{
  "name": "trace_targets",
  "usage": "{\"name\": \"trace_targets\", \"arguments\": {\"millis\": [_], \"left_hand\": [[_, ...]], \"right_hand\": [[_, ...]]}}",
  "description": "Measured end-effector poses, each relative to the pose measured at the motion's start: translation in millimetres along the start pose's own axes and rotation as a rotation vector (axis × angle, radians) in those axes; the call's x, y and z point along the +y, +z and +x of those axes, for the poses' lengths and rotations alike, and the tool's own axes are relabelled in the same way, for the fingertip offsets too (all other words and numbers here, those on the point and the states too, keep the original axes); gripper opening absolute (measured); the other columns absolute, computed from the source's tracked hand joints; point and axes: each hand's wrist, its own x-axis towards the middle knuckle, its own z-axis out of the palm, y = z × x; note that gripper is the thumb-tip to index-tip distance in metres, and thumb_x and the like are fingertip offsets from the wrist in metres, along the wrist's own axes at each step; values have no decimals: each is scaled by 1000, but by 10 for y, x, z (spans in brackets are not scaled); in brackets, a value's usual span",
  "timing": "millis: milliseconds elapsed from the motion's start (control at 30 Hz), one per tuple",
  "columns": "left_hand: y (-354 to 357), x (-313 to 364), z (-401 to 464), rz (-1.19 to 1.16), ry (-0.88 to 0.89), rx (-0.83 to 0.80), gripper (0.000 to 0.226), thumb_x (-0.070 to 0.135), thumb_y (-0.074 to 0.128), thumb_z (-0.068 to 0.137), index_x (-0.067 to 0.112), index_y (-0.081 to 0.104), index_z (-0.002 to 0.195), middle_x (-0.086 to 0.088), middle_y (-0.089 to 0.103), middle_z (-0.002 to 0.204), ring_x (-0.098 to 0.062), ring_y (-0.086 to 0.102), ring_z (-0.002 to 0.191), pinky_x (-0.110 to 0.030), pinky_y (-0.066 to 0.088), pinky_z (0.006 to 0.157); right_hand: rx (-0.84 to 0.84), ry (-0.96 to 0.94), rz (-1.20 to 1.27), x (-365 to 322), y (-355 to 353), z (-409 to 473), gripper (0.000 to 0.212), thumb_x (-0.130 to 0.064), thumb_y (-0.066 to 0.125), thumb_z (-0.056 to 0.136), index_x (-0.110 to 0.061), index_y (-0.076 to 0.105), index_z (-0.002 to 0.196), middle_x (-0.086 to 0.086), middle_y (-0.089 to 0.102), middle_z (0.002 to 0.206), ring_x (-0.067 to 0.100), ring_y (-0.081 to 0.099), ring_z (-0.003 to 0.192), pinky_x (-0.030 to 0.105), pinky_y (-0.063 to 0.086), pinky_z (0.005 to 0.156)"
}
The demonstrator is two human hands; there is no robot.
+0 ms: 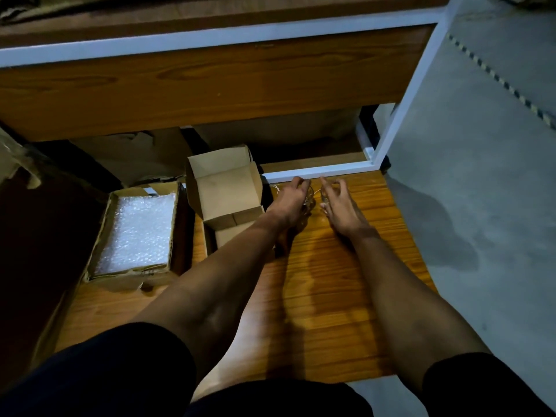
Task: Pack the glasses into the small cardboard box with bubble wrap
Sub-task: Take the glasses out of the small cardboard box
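Two small clear glasses (315,196) stand on the wooden board, close to the white frame bar, and are mostly hidden by my hands. My left hand (290,204) curls its fingers round the left glass. My right hand (341,207) holds the right glass between thumb and forefinger, its other fingers raised. The small cardboard box (228,188) stands open just left of my left hand, flaps up and nothing visible inside. A sheet of bubble wrap (138,233) lies in a shallow cardboard tray further left.
The wooden board (331,296) ends at the grey floor (481,206) on the right. A white metal frame (319,171) and a wooden shelf (210,85) close off the far side. Crumpled brown paper (135,158) lies under the shelf.
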Motion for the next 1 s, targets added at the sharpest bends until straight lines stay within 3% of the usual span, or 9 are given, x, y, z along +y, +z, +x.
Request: {"name": "trace_targets", "arguments": {"millis": [233, 333, 433, 567, 600, 667, 767, 900, 1000], "left_hand": [[90, -1, 67, 23, 6, 13, 90, 23, 83, 87, 11, 30, 160, -14, 31, 159, -34, 39, 144, -45, 41, 118], [139, -22, 63, 72, 12, -5, 95, 27, 76, 94, 11, 17, 165, -13, 14, 172, -35, 13, 159, -51, 24, 129], [166, -47, 58, 120, 9, -47, 96, 34, 67, 101, 17, 0, 167, -7, -9, 176, -30, -12, 161, -55, 11, 131], [56, 4, -91, 75, 23, -22, 93, 34, 62, 103, 15, -3, 167, -7, -13, 175, -28, -14, 161, -50, 7, 131], [18, 12, -166, 55, 31, 26, 88, 34, 59, 104, 12, 1, 167, -9, -7, 176, -29, -7, 162, -48, 10, 132], [-47, -16, -370, -5, 34, 143, 76, 30, 59, 104, 10, 18, 165, -13, 16, 172, -32, 15, 159, -45, 22, 130], [-62, -210, -766, -51, 21, 253, 57, 25, 63, 100, 12, 41, 151, -11, 42, 152, -28, 44, 137, -42, 43, 115], [106, -669, -1330, 105, -58, 256, 45, 40, 50, 104, 14, 49, 141, -11, 50, 142, -29, 48, 129, -44, 42, 107], [252, -936, -1700, 178, -154, 266, 65, 57, 32, 103, 15, 47, 151, -11, 48, 154, -31, 38, 146, -49, 31, 119]], "right_hand": [[-6, 39, -12, -5, -12, 36, 87, -15, 61, 103, -40, 7, 166, 5, 5, 171, 33, 45, 144, 47, 53, 106], [-9, 68, -93, -56, -29, 10, 81, -24, 57, 107, -36, 4, 167, 5, -4, 175, 35, 18, 158, 51, 39, 120], [-45, 76, -159, -93, -40, -12, 80, -28, 51, 109, -33, -3, 167, 2, -19, 174, 34, -6, 161, 55, 22, 128], [-12, 57, -184, -146, -42, -77, 75, -36, 46, 110, -26, -1, 168, 6, -20, 173, 32, -26, 153, 58, 14, 129], [65, 42, -165, -183, -40, -105, 72, -37, 46, 110, -23, 6, 168, 6, -13, 175, 33, -22, 156, 57, 22, 128], [271, -13, -131, -271, -7, -169, 58, -29, 49, 108, -18, 31, 162, 10, 14, 172, 36, 11, 160, 51, 43, 117], [439, -187, -199, -494, 142, -294, 48, -19, 56, 100, -13, 49, 147, 15, 44, 153, 32, 44, 137, 46, 49, 107], [365, -444, -192, -850, 520, -484, 41, -13, 60, 98, -9, 56, 138, 15, 54, 140, 31, 52, 122, 46, 48, 105], [133, -490, -176, -1025, 856, -618, 47, -23, 52, 104, -13, 49, 149, 13, 47, 152, 30, 45, 139, 47, 45, 113]]}}
